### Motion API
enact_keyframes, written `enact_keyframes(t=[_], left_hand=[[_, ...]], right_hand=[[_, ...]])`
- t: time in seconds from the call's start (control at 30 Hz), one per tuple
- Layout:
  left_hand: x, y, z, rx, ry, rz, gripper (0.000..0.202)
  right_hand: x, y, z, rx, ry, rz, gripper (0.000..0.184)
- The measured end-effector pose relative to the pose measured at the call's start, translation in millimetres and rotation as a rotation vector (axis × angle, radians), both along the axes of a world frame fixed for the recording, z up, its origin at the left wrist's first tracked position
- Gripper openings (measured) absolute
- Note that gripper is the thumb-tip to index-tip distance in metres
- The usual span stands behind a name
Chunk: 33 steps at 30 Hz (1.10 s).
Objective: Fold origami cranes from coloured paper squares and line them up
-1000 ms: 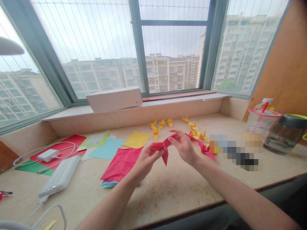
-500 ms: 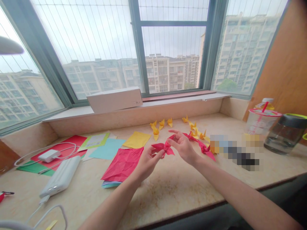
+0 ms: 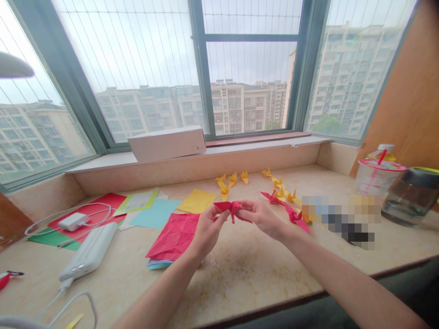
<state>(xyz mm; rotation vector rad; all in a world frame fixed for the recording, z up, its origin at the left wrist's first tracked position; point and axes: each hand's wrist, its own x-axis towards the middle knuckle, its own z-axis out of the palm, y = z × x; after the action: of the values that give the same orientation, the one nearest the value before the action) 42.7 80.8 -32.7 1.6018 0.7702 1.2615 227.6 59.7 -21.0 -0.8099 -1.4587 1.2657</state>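
Between my two hands is a red origami crane (image 3: 233, 207), raised a little above the stone counter. My left hand (image 3: 210, 226) pinches its left side between thumb and fingers. On its right side, the thumb and fingers of my right hand (image 3: 259, 217) are closed too. Part of the crane is hidden by my fingers. Just right of my right hand lie more red paper cranes (image 3: 297, 218). Creased red paper (image 3: 173, 236) lies on a stack beside my left forearm.
Several yellow paper cranes (image 3: 224, 189) stand toward the back. Coloured sheets (image 3: 156, 213), a white power bank (image 3: 89, 251) and a cabled charger (image 3: 73, 221) lie at left. A cup with a straw (image 3: 377, 176) and a dark-lidded bottle (image 3: 408, 196) stand at right. A white box (image 3: 168, 145) rests on the sill.
My right hand has come down, and its raised fingers have closed on the crane's right side. The crane has turned in my hands. The red cranes behind show more fully.
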Motion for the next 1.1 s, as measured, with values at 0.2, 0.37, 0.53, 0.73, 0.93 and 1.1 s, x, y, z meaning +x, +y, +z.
enact_keyframes(t=[0.2,0.37,0.53,0.73,0.93,1.1], left_hand=[[2,-6,9.7,-0.072,-0.057,0.006,0.026],[1,-7,10.0,-0.099,-0.080,-0.029,0.025],[-1,-6,9.1,-0.013,0.019,-0.001,0.026],[-1,-6,7.6,0.006,0.063,0.010,0.027],[1,-6,6.5,-0.015,0.036,-0.028,0.028],[0,-6,3.1,0.024,0.107,0.044,0.025]], right_hand=[[6,4,1.6,0.059,-0.116,-0.150,0.022],[6,3,1.4,0.062,-0.106,-0.131,0.023],[6,0,-1.7,0.169,-0.206,-0.132,0.027],[2,-1,-5.9,0.233,-0.262,-0.188,0.031],[1,-2,-7.9,0.264,-0.274,-0.230,0.029],[0,-3,-10.3,0.337,-0.291,-0.265,0.031]])
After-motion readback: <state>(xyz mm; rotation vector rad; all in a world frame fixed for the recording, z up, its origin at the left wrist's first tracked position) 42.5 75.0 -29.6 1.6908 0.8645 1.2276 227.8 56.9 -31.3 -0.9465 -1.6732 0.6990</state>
